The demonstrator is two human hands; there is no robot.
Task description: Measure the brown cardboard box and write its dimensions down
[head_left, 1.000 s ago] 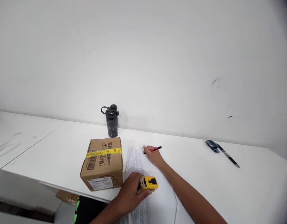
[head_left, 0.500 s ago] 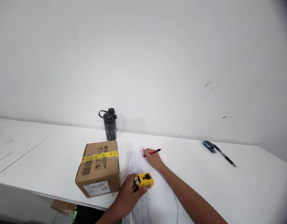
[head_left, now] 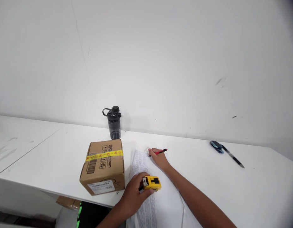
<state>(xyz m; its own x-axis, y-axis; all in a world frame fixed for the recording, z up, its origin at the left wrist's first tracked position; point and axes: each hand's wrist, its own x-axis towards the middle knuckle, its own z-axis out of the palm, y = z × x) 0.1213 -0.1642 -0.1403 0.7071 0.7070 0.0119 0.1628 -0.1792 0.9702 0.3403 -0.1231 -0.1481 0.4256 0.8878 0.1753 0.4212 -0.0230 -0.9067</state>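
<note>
My left hand (head_left: 134,193) is closed around a yellow and black tape measure (head_left: 153,182), held above the sheets of paper. In my right hand (head_left: 160,160) is a red and black pen (head_left: 162,151), its tip down near the top of the paper (head_left: 165,199). Dense printed or written marks run down the left strip of the sheets; the part to the right is blank white. Just left of my left hand stands a cardboard box (head_left: 103,164) with yellow tape across its top and a white label on its front side.
A dark water bottle (head_left: 114,123) stands behind the box near the wall. Toward the right of the white table (head_left: 208,177) lie a dark blue object (head_left: 217,146) and a black and grey strap-like piece (head_left: 232,156). Another cardboard box (head_left: 67,201) is below the table's front edge.
The whole view has shifted slightly, so things appear a little farther right and higher. Both hands keep their holds on the tape measure and the pen.
</note>
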